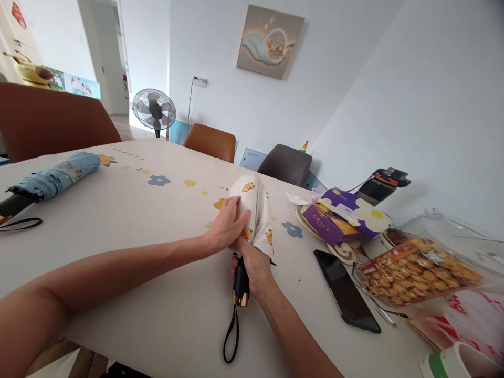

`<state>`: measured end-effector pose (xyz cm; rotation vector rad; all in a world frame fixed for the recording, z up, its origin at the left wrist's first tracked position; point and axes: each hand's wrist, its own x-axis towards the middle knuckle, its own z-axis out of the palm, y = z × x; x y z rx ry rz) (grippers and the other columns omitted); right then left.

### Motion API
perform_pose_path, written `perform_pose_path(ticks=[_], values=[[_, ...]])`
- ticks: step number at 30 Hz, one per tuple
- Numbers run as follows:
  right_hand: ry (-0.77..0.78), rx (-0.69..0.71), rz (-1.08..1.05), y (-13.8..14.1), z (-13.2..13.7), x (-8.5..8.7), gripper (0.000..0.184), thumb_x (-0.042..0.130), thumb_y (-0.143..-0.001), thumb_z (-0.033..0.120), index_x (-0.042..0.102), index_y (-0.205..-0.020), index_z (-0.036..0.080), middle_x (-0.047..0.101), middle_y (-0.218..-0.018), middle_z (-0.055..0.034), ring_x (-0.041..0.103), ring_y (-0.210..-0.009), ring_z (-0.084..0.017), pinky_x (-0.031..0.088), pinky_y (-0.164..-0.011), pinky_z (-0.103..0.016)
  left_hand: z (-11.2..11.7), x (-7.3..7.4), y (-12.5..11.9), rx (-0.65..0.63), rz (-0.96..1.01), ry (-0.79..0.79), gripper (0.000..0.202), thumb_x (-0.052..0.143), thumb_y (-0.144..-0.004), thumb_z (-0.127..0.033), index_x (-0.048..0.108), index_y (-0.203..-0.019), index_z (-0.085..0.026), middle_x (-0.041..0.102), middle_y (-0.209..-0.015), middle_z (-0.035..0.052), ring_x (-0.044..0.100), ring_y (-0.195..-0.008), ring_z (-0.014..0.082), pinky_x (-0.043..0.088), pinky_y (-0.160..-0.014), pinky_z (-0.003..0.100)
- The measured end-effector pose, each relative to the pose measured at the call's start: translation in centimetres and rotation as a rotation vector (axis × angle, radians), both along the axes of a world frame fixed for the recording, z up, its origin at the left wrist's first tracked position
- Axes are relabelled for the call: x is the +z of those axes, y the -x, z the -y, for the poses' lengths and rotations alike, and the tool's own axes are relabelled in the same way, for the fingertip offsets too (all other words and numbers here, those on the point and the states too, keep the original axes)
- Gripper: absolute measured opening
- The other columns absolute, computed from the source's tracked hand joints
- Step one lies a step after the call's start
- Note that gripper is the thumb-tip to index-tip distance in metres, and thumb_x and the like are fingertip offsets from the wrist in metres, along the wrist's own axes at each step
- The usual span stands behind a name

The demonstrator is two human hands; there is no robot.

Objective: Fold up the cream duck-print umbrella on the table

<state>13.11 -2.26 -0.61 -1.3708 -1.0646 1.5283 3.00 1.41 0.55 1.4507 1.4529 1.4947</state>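
A folded white umbrella (252, 194) with small yellow cartoon figures lies in front of me, its canopy pointing away over the table. Its black handle (241, 278) has a gold-coloured end and a black wrist loop hanging toward me. My right hand (255, 262) is closed around the umbrella where the canopy meets the handle. Across the canopy's left side, my left hand (228, 226) is wrapped on the fabric, just above the right hand; its fingertips bend over the cloth. A blue folded umbrella (65, 176) with a black handle and strap lies at the table's left.
On the right are a black phone (348, 291), glasses (378, 304), a purple box (334, 215), a clear tub of cookies (421, 270), a plastic bag (472, 320) and a white-green cup (441, 362). Chairs (212, 142) and a fan (154, 110) stand beyond the table.
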Motion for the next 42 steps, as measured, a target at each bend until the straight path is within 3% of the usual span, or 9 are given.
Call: perform_pose_path(ticks=[2,5,9,15,22,28,31,35,42], values=[[-0.014,0.032,0.029,0.2,0.3,-0.1,0.022,0.062,-0.062,0.028,0.043,-0.055,0.019,0.039,-0.035,0.0055,0.036,-0.029,-0.009,0.035,-0.031,-0.022,0.8,-0.1,-0.8,-0.054,0.031,0.069,0.04,0.051,-0.078,-0.039,0.046,-0.113,-0.02,0.048,-0.124,0.0116,0.046,-0.112,0.0249,0.036,-0.094,0.039],[0.017,0.106,0.068,0.5,0.8,-0.1,0.019,0.059,-0.062,0.025,0.044,-0.053,0.019,0.039,-0.033,0.0053,0.036,-0.029,-0.009,0.036,-0.033,-0.022,1.0,0.1,-0.4,-0.135,0.224,0.209,0.039,0.056,-0.074,-0.042,0.05,-0.106,-0.02,0.06,-0.106,0.0106,0.057,-0.097,0.0263,0.045,-0.082,0.04],[0.079,0.23,0.09,0.5,1.3,-0.1,0.019,0.055,-0.064,0.026,0.042,-0.051,0.019,0.041,-0.034,0.0042,0.039,-0.03,-0.009,0.038,-0.035,-0.022,0.3,0.8,1.0,-0.229,0.526,0.306,0.036,0.066,-0.066,-0.037,0.057,-0.094,-0.017,0.065,-0.089,0.0098,0.062,-0.082,0.0257,0.051,-0.071,0.037],[0.157,0.418,-0.019,0.1,1.5,0.1,0.02,0.055,-0.067,0.029,0.043,-0.055,0.018,0.043,-0.036,0.0051,0.042,-0.031,-0.009,0.037,-0.037,-0.02,-1.2,1.8,2.7,-0.29,0.867,0.469,0.04,0.07,-0.06,-0.039,0.059,-0.09,-0.016,0.066,-0.083,0.0111,0.064,-0.077,0.0266,0.054,-0.07,0.039],[0.235,0.486,-0.126,0.3,1.8,-0.2,0.02,0.058,-0.07,0.034,0.049,-0.064,0.017,0.047,-0.041,0.0045,0.043,-0.034,-0.008,0.038,-0.038,-0.02,-2.8,1.1,4.3,-0.151,0.887,0.445,0.036,0.069,-0.058,-0.032,0.058,-0.087,-0.016,0.066,-0.078,0.0108,0.063,-0.073,0.0264,0.053,-0.067,0.039],[0.199,0.507,-0.237,0.2,1.6,-0.1,0.034,0.059,-0.071,0.04,0.059,-0.093,0.015,0.056,-0.053,0.0007,0.046,-0.039,-0.01,0.036,-0.037,-0.02,-2.5,1.3,4.4,-0.261,0.883,0.37,0.033,0.063,-0.063,-0.038,0.06,-0.085,-0.014,0.066,-0.074,0.011,0.063,-0.073,0.0276,0.052,-0.069,0.041],[0.187,0.521,-0.339,0.1,1.7,-0.1,0.025,0.061,-0.069,0.035,0.059,-0.085,0.016,0.051,-0.053,0.0041,0.038,-0.036,-0.006,0.034,-0.037,-0.02,-2.6,1.4,4.5,-0.345,0.873,0.376,0.035,0.061,-0.064,-0.045,0.061,-0.082,-0.015,0.066,-0.073,0.011,0.064,-0.075,0.0293,0.052,-0.068,0.041],[0.233,0.499,-0.369,0.2,1.7,-0.6,0.016,0.06,-0.069,0.031,0.053,-0.073,0.017,0.046,-0.053,0.0062,0.031,-0.034,-0.004,0.032,-0.035,-0.019,-3.6,1.0,5.2,-0.284,0.939,0.374,0.031,0.062,-0.063,-0.043,0.06,-0.077,-0.015,0.065,-0.069,0.0096,0.063,-0.072,0.0278,0.053,-0.067,0.04],[0.286,0.618,-0.239,0.5,1.6,-1.4,0.021,0.055,-0.071,0.036,0.05,-0.068,0.016,0.05,-0.042,0.0028,0.044,-0.035,-0.009,0.04,-0.039,-0.02,-5.7,-0.6,7.6,-0.145,0.921,0.408,0.016,0.061,-0.061,-0.031,0.054,-0.064,-0.017,0.059,-0.059,0.0057,0.059,-0.059,0.0214,0.051,-0.06,0.035]])
